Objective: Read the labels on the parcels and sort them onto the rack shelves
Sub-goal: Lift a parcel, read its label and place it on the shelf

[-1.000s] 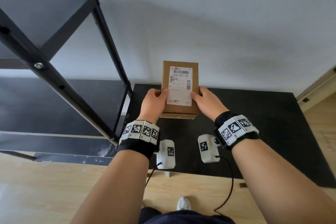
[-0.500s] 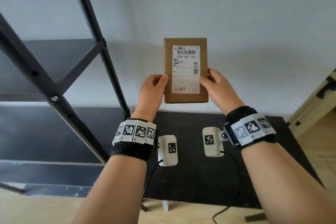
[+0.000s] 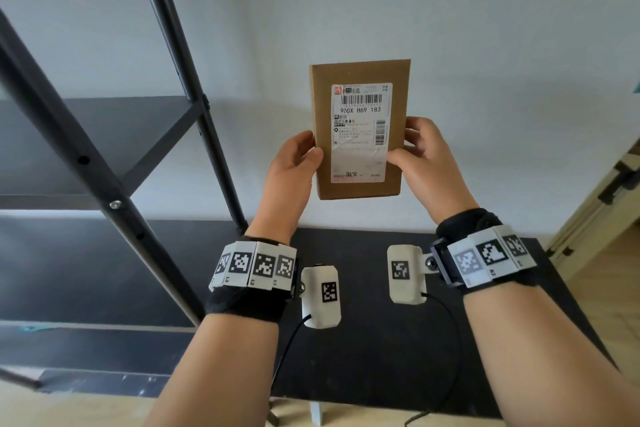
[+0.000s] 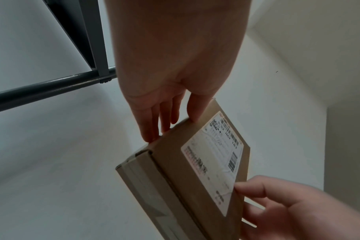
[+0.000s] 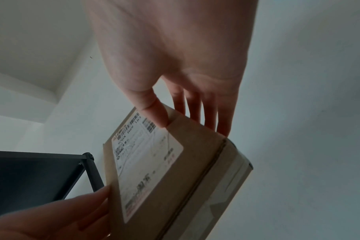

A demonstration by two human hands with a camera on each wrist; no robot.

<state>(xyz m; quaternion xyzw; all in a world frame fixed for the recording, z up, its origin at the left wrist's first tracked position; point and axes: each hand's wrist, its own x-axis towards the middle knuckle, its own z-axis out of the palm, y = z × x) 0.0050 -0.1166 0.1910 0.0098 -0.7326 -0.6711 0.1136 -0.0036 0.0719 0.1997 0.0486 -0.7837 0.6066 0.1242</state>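
A flat brown cardboard parcel (image 3: 322,135) stands upright in front of the white wall, its white shipping label (image 3: 360,135) facing me and reading "900X H69 183". My left hand (image 3: 298,163) grips its left edge, thumb on the front and fingers behind. My right hand (image 3: 419,156) grips the right edge the same way. In the left wrist view the parcel (image 4: 173,170) hangs below my left hand (image 4: 170,116). The right wrist view shows the parcel (image 5: 193,154) with my thumb on the label's corner and the right hand (image 5: 187,112) pinching it.
A black metal rack (image 3: 104,166) with dark shelves stands at the left, its upright posts (image 3: 187,80) close to my left arm. A black table (image 3: 374,357) lies below my forearms. A door frame (image 3: 609,198) is at the far right.
Both hands have lifted the parcel from just above the table up in front of the wall, and it now stands nearer to me with the label readable.
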